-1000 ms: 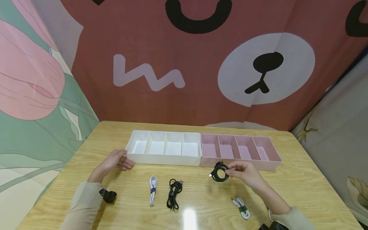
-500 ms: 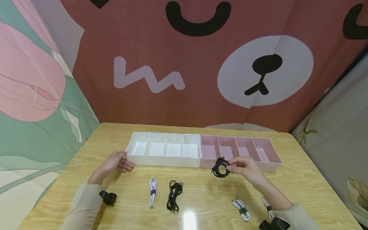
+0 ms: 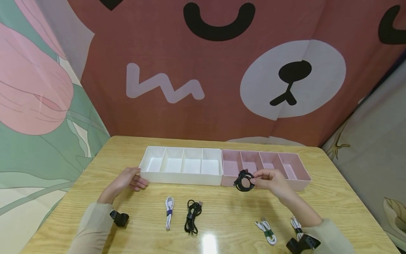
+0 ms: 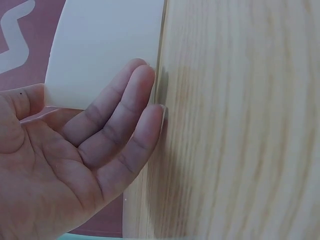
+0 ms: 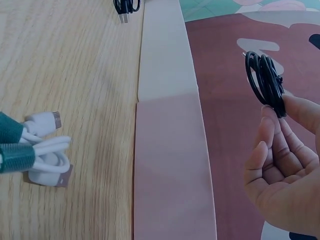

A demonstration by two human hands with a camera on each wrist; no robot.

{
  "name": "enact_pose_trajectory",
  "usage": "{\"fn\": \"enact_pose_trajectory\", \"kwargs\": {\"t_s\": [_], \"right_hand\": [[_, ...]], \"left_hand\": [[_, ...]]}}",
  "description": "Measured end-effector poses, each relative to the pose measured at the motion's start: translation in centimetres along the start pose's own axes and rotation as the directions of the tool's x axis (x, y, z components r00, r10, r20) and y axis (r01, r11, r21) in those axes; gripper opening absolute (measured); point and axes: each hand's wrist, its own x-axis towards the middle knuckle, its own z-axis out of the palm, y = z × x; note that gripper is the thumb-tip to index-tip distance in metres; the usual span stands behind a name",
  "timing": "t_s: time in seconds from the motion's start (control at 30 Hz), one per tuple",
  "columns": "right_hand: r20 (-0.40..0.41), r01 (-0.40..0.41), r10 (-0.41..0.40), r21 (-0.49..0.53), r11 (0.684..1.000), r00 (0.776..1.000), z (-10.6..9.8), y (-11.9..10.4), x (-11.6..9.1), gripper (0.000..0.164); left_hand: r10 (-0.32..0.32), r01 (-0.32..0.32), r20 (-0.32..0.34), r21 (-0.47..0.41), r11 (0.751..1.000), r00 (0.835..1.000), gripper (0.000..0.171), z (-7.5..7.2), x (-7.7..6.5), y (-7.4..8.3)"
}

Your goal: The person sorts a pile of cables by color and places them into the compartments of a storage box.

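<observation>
My right hand (image 3: 274, 181) pinches a coiled black charging cable (image 3: 244, 180) between thumb and fingertips. The coil is held up, overlapping the front of the pink divided box (image 3: 304, 184) in the head view; the right wrist view shows the loops (image 5: 267, 82) above the box's rim. At the other end, my left hand (image 3: 128, 180) rests against the left front corner of the white divided box (image 3: 180, 178). In the left wrist view its thumb is at the corner, and its loosely bent fingers (image 4: 117, 102) lie along the white wall near the tabletop.
Both boxes stand end to end across the wooden table (image 3: 222, 215). In front lie a white cable with a purple tie (image 3: 169, 213), a bundled black cable (image 3: 191, 217), a white cable with a green tie (image 3: 267, 233) and another white cable (image 3: 296, 227) beside my right forearm.
My right hand has lifted the black cable coil slightly up and toward the pink box. My left hand stays at the white box's corner.
</observation>
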Motion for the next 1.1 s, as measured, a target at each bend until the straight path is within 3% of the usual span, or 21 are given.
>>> {"fn": "enact_pose_trajectory", "kwargs": {"t_s": [0.2,0.53,0.83,0.93,1.1], "right_hand": [[-0.001,-0.034,0.034,0.043,0.998,0.999,-0.2,-0.3,0.5,0.02],[-0.062,-0.017,0.014,-0.052,0.999,0.998,-0.8,-0.2,1.3,0.012],[-0.042,-0.006,0.005,-0.031,1.0,0.999,-1.3,-0.7,2.2,0.009],[-0.052,-0.036,0.035,-0.023,0.999,0.998,-1.4,-1.1,2.3,0.007],[-0.067,-0.089,0.087,-0.019,0.996,0.994,-1.5,-1.5,2.6,0.014]], "left_hand": [[0.014,-0.014,0.007,-0.003,1.0,1.0,0.048,-0.1,0.1,-0.2],[0.011,-0.011,0.006,-0.007,1.0,1.0,0.049,-0.1,0.1,-0.2],[0.006,-0.006,0.002,-0.007,1.0,1.0,0.047,-0.1,0.0,-0.1],[0.005,-0.005,0.002,-0.01,1.0,1.0,0.046,-0.3,0.1,-0.3],[0.072,-0.071,0.052,-0.019,0.997,0.996,0.051,-0.6,0.1,-0.7]]}}
